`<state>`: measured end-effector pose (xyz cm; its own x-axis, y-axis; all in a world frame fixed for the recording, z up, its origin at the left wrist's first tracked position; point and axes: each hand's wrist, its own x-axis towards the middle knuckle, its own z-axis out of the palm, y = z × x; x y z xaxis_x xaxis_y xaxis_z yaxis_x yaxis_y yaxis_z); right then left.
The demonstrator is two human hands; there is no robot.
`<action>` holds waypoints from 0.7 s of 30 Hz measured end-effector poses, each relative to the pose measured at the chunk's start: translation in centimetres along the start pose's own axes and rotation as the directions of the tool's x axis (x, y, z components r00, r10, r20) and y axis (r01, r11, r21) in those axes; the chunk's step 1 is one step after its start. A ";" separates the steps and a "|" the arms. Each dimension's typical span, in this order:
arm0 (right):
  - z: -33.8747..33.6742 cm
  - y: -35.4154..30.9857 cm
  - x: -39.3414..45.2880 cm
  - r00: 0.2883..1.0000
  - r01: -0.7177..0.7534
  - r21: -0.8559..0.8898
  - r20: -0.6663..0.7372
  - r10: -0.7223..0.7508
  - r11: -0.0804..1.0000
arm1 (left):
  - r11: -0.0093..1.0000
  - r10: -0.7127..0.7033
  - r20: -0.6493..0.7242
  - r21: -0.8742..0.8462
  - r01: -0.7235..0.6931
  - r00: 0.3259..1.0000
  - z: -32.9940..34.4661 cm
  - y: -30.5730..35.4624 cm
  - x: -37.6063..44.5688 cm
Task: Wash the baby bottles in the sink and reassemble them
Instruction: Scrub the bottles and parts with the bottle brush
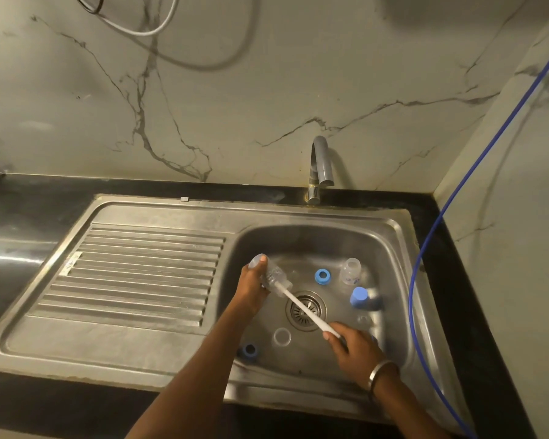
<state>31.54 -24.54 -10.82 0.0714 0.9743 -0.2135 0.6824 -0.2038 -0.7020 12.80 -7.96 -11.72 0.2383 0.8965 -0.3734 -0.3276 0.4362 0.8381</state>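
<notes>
While hands scrub, steel sink [159,213], ribbed drainboard [140,274], marble wall [267,90]

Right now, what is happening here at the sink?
A person is scrubbing a clear baby bottle over the sink. The left hand holds the bottle; the right hand holds the white bottle brush, its head inside the bottle. Blue rings, a second bottle and a blue cap lie in the basin.
</notes>
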 end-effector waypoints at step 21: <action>0.7 -0.2 -0.2 0.998 0.011 0.028 -0.059 -0.009 1.000 | 0.999 0.011 0.042 0.032 -0.012 0.999 0.8 0.0 -0.2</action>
<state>30.88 -24.80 -11.07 0.1078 0.9802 -0.1664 0.6625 -0.1956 -0.7230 13.49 -8.20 -11.34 0.2725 0.8973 -0.3474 -0.3013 0.4224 0.8548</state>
